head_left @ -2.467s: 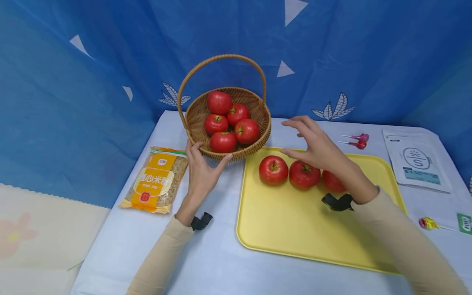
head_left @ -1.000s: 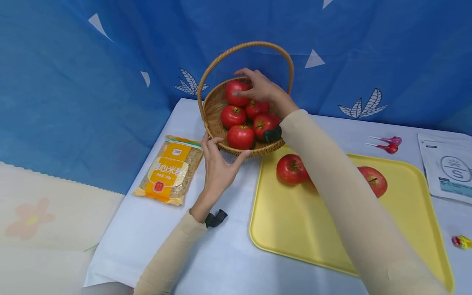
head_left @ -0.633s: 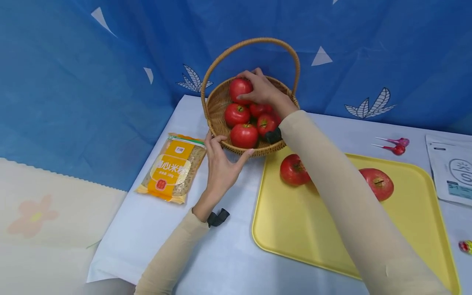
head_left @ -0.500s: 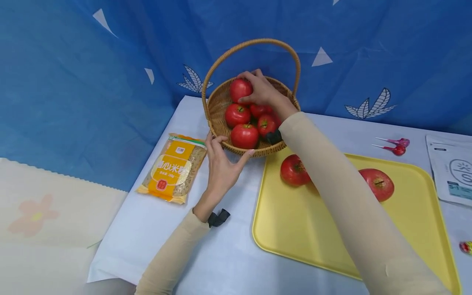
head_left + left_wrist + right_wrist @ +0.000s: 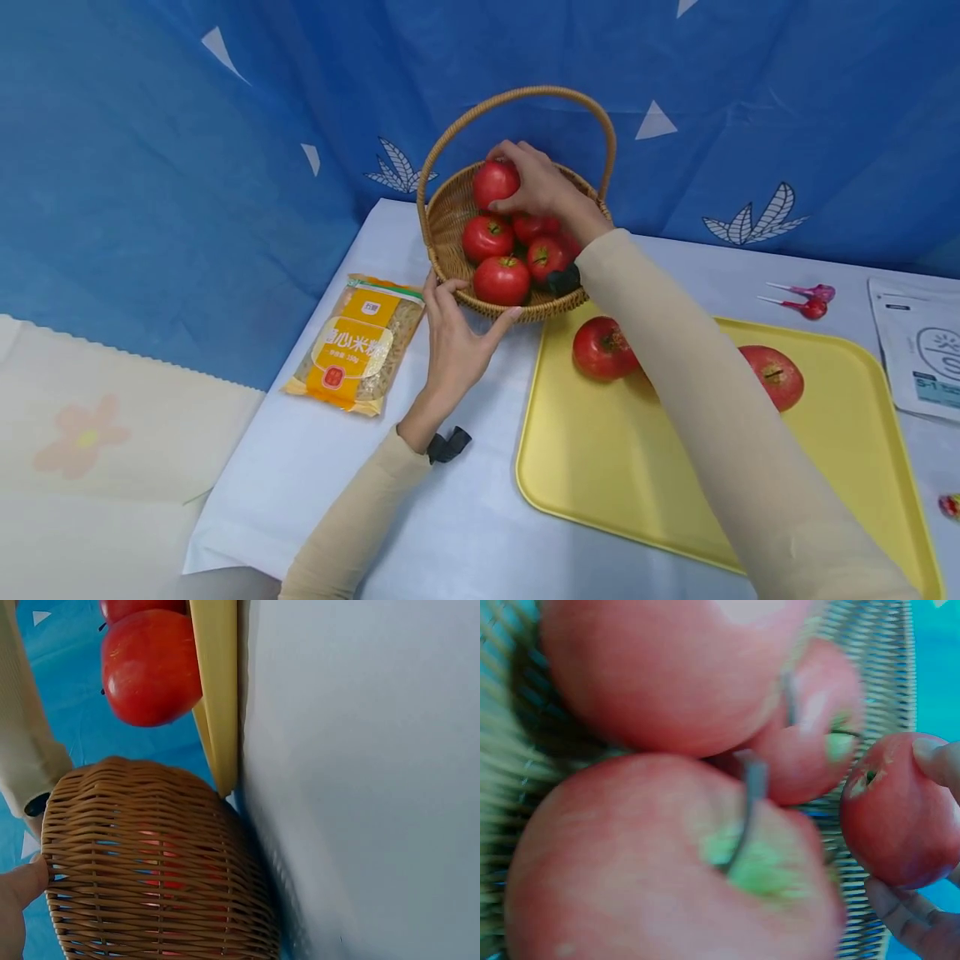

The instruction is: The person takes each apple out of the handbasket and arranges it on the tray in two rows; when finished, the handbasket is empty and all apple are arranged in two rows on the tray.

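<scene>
A wicker basket (image 5: 450, 221) with a hoop handle stands at the back of the table and holds several red tomatoes. My right hand (image 5: 536, 187) reaches under the handle and grips the topmost tomato (image 5: 493, 181). In the right wrist view that tomato (image 5: 889, 817) sits between my fingertips (image 5: 939, 761), beyond blurred nearer tomatoes. My left hand (image 5: 456, 333) cups the basket's front wall between thumb and fingers. In the left wrist view one fingertip (image 5: 16, 886) touches the basket (image 5: 150, 862). The yellow tray (image 5: 600, 467) carries tomatoes (image 5: 602, 348); my right sleeve hides part of them.
An orange noodle packet (image 5: 356, 343) lies left of my left hand. Two pink lollipops (image 5: 802, 300) and a white pouch (image 5: 918, 350) lie at the back right. Another wrapped lollipop (image 5: 949, 505) is at the right edge. Blue cloth hangs behind the table.
My right hand left the tray, reached into the basket and closed on the top tomato. In the last half second it has barely moved. My left hand has stayed on the basket.
</scene>
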The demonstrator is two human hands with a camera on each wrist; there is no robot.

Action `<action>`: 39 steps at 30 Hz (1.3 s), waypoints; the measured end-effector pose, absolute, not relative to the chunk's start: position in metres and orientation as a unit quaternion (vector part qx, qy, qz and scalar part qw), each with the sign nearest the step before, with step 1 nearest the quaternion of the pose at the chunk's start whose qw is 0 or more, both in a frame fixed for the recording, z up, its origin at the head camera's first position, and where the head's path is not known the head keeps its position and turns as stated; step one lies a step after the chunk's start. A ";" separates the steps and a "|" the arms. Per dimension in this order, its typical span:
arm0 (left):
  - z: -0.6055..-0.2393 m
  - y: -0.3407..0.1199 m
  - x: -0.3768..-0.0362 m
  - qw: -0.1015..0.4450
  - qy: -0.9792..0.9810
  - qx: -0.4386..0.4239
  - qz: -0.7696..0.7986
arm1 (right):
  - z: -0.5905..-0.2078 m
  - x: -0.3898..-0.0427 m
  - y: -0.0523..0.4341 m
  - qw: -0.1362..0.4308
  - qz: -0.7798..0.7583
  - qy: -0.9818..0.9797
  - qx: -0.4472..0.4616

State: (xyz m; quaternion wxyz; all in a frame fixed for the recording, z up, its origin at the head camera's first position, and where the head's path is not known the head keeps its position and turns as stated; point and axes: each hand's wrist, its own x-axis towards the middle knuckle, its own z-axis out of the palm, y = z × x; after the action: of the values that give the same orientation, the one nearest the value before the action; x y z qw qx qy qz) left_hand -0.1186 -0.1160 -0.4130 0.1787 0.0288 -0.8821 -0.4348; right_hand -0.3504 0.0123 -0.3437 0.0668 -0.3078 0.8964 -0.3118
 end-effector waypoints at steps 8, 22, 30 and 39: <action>-0.414 -0.121 -0.123 0.172 -0.881 0.028 -0.439 | -0.312 -0.336 0.013 0.030 -0.302 0.885 -0.352; -0.417 -0.128 -0.131 0.154 -0.882 0.022 -0.445 | -0.293 -0.273 0.084 -0.035 -0.300 0.850 -0.431; -0.418 -0.138 -0.138 0.148 -0.878 0.025 -0.455 | -0.302 -0.223 0.168 -0.102 -0.267 0.872 -0.397; -0.415 -0.152 -0.140 0.154 -0.879 0.037 -0.449 | -0.341 -0.151 0.275 -0.158 -0.212 0.927 -0.264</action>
State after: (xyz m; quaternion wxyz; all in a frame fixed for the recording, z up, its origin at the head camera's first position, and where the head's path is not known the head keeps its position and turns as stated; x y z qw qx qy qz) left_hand -0.1400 -0.1524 -0.4153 0.1544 0.0367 -0.8794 -0.4488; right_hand -0.1507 0.2748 -0.3409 -0.1582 -0.2645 0.9275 -0.2118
